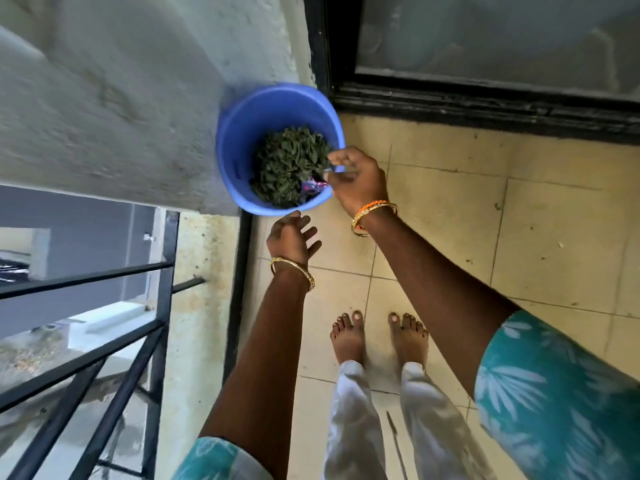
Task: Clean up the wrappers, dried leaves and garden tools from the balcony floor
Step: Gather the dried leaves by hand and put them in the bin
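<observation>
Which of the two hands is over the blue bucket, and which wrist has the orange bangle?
The right hand: it reaches over the rim of the blue bucket and wears the orange bangle. The left hand hangs below the bucket with only a gold one.

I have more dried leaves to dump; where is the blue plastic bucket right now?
In the head view the blue plastic bucket stands upper centre, in the corner between wall and black door frame, beyond both hands.
</observation>
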Motion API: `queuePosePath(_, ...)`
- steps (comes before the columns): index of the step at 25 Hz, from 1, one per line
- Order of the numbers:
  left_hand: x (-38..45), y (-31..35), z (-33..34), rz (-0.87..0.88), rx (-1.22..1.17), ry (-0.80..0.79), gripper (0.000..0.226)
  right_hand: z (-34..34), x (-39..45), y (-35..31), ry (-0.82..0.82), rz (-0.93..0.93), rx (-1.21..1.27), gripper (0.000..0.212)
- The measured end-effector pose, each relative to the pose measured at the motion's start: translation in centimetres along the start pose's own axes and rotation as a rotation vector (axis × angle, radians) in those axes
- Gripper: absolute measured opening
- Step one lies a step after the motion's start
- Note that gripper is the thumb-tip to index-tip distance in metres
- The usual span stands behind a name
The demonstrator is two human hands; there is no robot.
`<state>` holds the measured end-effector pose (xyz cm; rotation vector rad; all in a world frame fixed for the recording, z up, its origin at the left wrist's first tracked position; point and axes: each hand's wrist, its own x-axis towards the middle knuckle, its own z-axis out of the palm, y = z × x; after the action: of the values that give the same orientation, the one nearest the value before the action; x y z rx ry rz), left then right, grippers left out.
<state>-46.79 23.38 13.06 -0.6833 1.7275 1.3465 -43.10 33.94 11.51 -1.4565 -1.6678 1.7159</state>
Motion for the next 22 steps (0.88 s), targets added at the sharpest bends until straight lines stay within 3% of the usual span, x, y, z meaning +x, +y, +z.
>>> queuePosePath(6, -1.4, 0.5, -1.6, 0.071, 0.127, 0.042, 0.021, -2.3, -2.0, 0.2, 0.105, 0.049, -0.008, 0.018)
queuePosePath(10, -4.4, -0.5, -2.3, 0.396, 0.545, 0.069, 0.019, -4.9, -5.4, -0.7, 0.223, -0.12, -0.186, 0.014)
queuePosePath(13, -8.3, -1.5, -2.6, 0.695, 0.918, -0.045, 0.028, -8.1, -10.0, -0.8, 0.319, -0.246, -0.426, 0.012)
queuePosePath(16, -13.7, -1.7, -1.7, 0.855, 1.178, -0.182, 0.054, -12.5, -15.2, -1.9, 0.412, -0.292, -0.56, 0.02)
queuePosePath(18, -17.7, -2.0, -0.8, 0.907, 1.261, -0.245, 0.064, -16.2, -18.2, -3.3, 0.508, -0.223, -0.572, 0.024)
queuePosePath(22, -26.3, -2.8, 1.3, 1.027, 1.411, -0.427, 0.041, -23.8, -24.6, -6.6, 0.704, -0.097, -0.608, 0.032)
